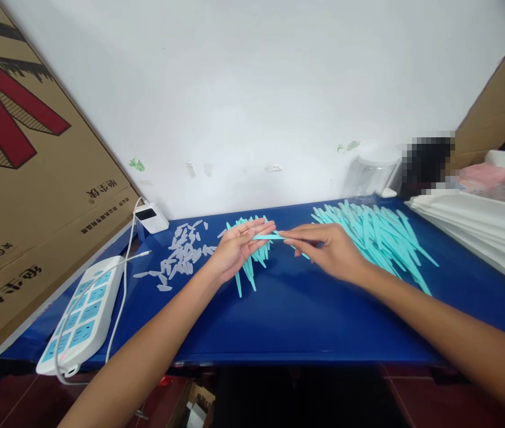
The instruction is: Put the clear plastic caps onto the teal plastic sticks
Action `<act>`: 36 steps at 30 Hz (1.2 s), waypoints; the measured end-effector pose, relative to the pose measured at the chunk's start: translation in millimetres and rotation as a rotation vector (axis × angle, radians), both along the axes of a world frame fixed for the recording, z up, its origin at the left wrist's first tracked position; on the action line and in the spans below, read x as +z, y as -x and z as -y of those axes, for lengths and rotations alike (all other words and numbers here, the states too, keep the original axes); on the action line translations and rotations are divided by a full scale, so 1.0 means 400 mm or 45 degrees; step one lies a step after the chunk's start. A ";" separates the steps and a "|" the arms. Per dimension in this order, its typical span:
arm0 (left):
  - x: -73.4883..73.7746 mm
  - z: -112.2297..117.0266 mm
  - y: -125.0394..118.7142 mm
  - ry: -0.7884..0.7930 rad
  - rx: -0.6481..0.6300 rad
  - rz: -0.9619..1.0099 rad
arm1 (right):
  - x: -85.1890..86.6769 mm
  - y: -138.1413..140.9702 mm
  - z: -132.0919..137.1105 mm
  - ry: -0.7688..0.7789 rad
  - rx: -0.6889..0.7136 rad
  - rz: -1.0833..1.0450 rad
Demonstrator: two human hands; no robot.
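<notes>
A slim turquoise stick (269,237) spans my two hands above the blue table. My left hand (233,248) has its palm turned up and its thumb pressing one end of the stick against outstretched fingers. At the other end, my right hand (332,249) pinches the stick between thumb and fingertips. Below my left hand lies a small pile of similar turquoise sticks (248,270), partly covered by it. A larger heap of turquoise sticks (370,232) spreads to the right. Small translucent tapered pieces (184,252) are scattered to the left.
A white power strip (85,315) with cables lies at the table's left edge, near a white device (153,218) with a dark screen. Cardboard (47,196) borders the left side. A clear container (373,172) stands at the back right, beside stacked white sheets (479,235).
</notes>
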State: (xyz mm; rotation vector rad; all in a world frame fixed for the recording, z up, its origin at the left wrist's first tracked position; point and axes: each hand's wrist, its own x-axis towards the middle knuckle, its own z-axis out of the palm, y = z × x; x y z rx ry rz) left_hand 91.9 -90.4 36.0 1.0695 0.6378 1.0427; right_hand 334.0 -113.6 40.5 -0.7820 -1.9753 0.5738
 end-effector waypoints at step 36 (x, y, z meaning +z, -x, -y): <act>0.018 -0.039 0.065 -0.840 0.913 -1.258 | 0.042 -0.215 -0.098 0.106 -1.136 1.130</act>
